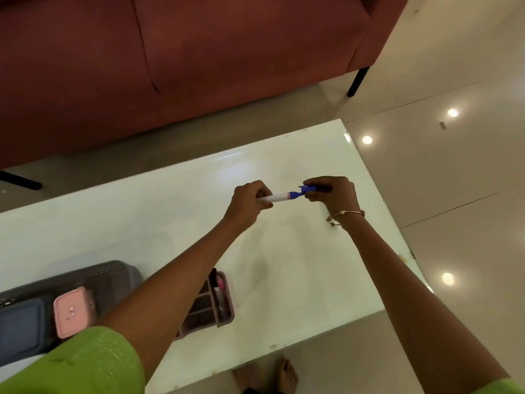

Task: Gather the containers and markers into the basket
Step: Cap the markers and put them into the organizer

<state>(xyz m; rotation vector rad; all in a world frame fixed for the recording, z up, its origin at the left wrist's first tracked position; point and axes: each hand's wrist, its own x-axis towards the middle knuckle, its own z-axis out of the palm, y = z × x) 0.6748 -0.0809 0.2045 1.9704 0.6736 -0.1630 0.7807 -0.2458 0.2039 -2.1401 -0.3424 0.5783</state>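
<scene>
Head view: gripping marker (279, 196) in left hand (250, 201), cap (309, 190) in right hand (331, 194); line up straight, push snug, then basket (113, 265).

Red sofa (199, 66) behind white table (142, 217); glossy floor (468, 180) mirrors ceiling lights.

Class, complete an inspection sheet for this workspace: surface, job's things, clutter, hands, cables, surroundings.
Surface: glossy white table, small marks near its edges.
Job's things: marker held above the table; grey basket holds a pink container and a blue container; divided tray beside it, holding what look like markers.
Clutter: nothing seen.
Hands: left hand grips the marker's white barrel; right hand grips its blue cap.
Cables: nothing seen.
Surroundings: red sofa, tiled floor.
</scene>
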